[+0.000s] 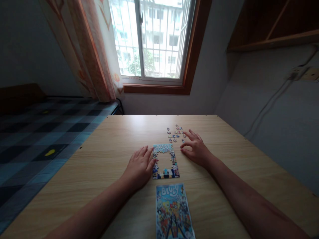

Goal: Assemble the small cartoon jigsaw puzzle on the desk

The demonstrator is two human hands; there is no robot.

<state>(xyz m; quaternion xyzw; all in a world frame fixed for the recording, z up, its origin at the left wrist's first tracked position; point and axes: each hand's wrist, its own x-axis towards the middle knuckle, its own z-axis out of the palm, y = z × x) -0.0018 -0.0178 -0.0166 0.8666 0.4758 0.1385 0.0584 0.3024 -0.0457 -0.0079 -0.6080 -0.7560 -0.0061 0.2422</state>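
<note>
A jigsaw puzzle (176, 164) lies on the table with its border joined and bare wood showing through the middle. My left hand (141, 166) rests open and flat along its left edge, fingertips and thumb touching the border. To the right of the puzzle is my right hand (195, 147), thumb and index fingertip pinched close together while the other fingers stretch forward. Whatever sits in that pinch is too small to make out. Several loose puzzle pieces (176, 136) are scattered just beyond and left of the right hand's fingers.
Nearer to me, a printed picture sheet (173, 210) marked "Bluey" lies on the wooden table (112, 139). A bed with a checked cover (62, 132) stands along the left. Ahead is a barred window (159, 43) with a curtain (92, 49); a cable (266, 106) hangs on the right wall.
</note>
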